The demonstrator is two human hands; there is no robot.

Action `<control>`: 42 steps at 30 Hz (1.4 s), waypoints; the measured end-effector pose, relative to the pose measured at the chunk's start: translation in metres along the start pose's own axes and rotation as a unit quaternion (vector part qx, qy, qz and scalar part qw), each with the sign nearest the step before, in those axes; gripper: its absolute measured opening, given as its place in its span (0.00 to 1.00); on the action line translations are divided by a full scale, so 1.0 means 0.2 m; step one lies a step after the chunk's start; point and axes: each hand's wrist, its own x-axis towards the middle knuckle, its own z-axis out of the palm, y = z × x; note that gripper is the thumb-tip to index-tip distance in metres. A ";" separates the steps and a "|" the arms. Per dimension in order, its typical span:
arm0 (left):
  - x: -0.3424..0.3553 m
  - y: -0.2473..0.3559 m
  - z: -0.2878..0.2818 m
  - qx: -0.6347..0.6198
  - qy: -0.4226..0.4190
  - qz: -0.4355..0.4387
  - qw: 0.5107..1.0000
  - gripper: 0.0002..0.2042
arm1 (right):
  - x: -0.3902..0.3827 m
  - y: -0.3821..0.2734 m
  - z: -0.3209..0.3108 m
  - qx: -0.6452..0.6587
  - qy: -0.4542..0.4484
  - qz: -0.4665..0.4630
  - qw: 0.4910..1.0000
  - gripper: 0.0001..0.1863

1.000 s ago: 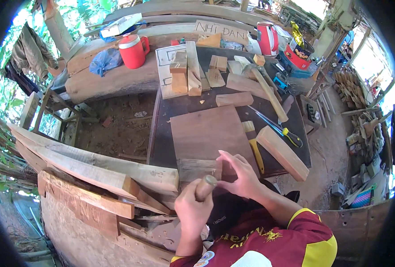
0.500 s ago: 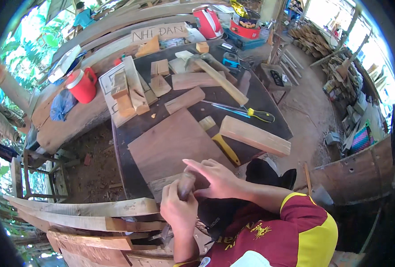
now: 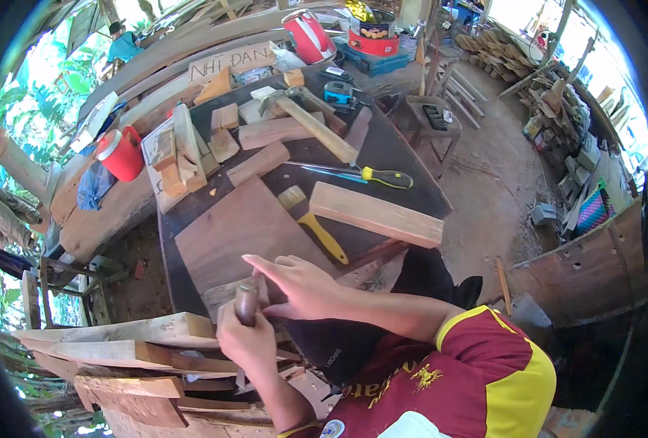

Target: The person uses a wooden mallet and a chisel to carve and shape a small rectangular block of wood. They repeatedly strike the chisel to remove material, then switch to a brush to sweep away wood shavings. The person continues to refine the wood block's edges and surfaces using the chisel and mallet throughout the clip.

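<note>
Near the front edge of the dark table, my left hand [image 3: 245,337] is wrapped round a tool's rounded brown wooden handle [image 3: 246,304]. The tool's working end is hidden, so its kind does not show. My right hand [image 3: 298,286] is just beside it, index finger stretched out to the left and thumb lower down. Between that thumb and finger sits a piece of wood [image 3: 264,290], mostly covered by the hands. Beyond them lies a flat square wooden board [image 3: 240,230]. A yellow-handled brush [image 3: 322,237] rests to the right of the board.
A long wooden block [image 3: 375,213], a screwdriver [image 3: 388,177], a hammer [image 3: 317,130] and a tape measure [image 3: 338,93] lie on the table. Several planks [image 3: 127,332] stick out at lower left. A red jug [image 3: 123,153] stands on the left bench.
The view has shifted, so the table and its things appear farther left. The tool handle is more upright in my left hand. My right hand keeps nearly the same pose.
</note>
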 end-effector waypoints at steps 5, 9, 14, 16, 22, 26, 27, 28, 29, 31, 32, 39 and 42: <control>0.01 -0.02 0.06 0.021 0.012 -0.016 1.000 0.09 | -0.01 0.03 0.02 -0.007 0.027 -0.019 0.999 0.53; 0.01 -0.01 0.08 0.003 0.015 0.006 1.000 0.08 | -0.03 0.05 0.00 -0.011 0.032 -0.021 0.999 0.53; 0.05 -0.06 -0.05 -0.038 -0.069 0.049 0.996 0.09 | -0.01 0.03 0.02 0.015 0.017 -0.008 1.000 0.51; 0.01 -0.09 -0.11 -0.108 -0.081 0.046 0.990 0.09 | -0.01 0.04 0.03 0.028 0.040 -0.035 0.998 0.50; -0.35 -0.32 -0.31 -0.095 0.056 -0.059 0.992 0.04 | -0.02 0.06 -0.08 0.009 0.122 -0.078 0.989 0.38; -0.58 -0.29 -0.35 -0.023 0.155 -0.304 0.940 0.05 | -0.15 0.00 -0.35 -0.125 0.166 -0.081 0.975 0.30; -0.59 -0.27 -0.37 0.008 0.165 -0.355 0.920 0.06 | -0.20 0.00 -0.43 -0.158 0.181 -0.041 0.970 0.29; -0.60 -0.27 -0.39 -0.039 0.194 -0.318 0.927 0.06 | -0.23 0.00 -0.51 -0.188 0.198 -0.003 0.962 0.29; -0.63 -0.29 -0.40 -0.083 0.224 -0.279 0.930 0.07 | -0.29 0.01 -0.57 -0.228 0.188 0.053 0.954 0.29; -0.67 -0.36 -0.36 -0.256 0.335 -0.198 0.885 0.08 | -0.40 0.07 -0.66 -0.275 0.164 0.134 0.938 0.30; -0.62 -0.32 -0.40 -0.373 0.268 -0.072 0.886 0.08 | -0.45 0.10 -0.69 -0.285 0.146 0.156 0.934 0.31; 0.06 0.14 -0.35 -0.603 0.036 0.312 0.734 0.13 | -0.56 0.21 -0.70 -0.336 0.122 0.168 0.919 0.34; 0.24 0.22 -0.19 -0.653 0.023 0.222 0.724 0.11 | -0.56 0.25 -0.70 -0.333 0.119 0.163 0.921 0.35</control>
